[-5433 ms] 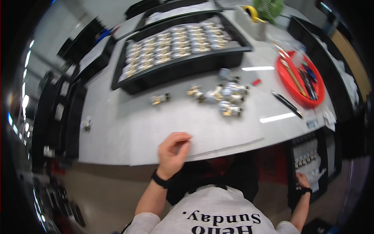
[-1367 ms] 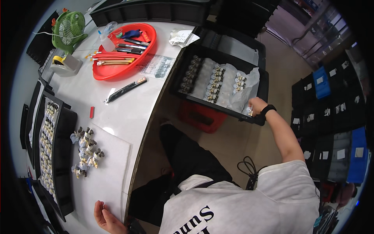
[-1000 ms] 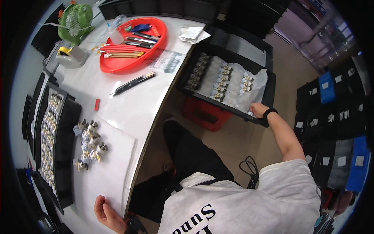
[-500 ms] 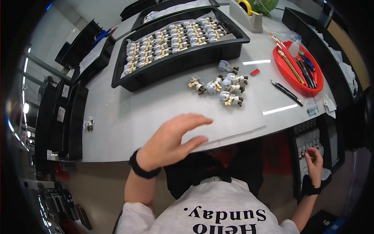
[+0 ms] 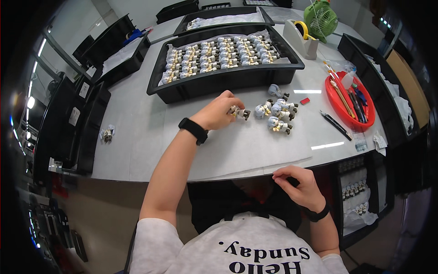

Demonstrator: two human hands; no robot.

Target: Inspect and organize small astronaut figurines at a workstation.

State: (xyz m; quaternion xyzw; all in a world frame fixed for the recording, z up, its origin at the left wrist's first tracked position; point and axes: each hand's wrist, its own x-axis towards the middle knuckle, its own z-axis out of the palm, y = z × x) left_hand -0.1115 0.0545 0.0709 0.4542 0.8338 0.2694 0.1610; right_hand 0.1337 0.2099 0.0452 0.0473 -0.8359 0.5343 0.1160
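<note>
My left hand [image 5: 218, 112] reaches across the white table and pinches a small grey and brass fitting [image 5: 239, 112] at the left end of a loose pile of the same fittings [image 5: 278, 112]. Just beyond the pile stands a long black tray [image 5: 228, 80] with rows of fittings on a white liner. My right hand [image 5: 297, 186] is at the table's near edge, fingers curled at the rim of a white sheet [image 5: 255, 150]; I cannot see anything held in it. Both wrists wear a black band.
A red dish [image 5: 351, 98] of pens and tools lies at right, with a black pen [image 5: 335, 124] beside it. A tape dispenser [image 5: 301, 34] and a green fan [image 5: 325, 17] stand at the back. Black bins line the left side. A lower black bin [image 5: 360, 201] with fittings sits at right.
My head has swung back from the right-hand bin to the table. The left hand went from the near edge forward to the pile and took a fitting. The right hand came up from the lower bin.
</note>
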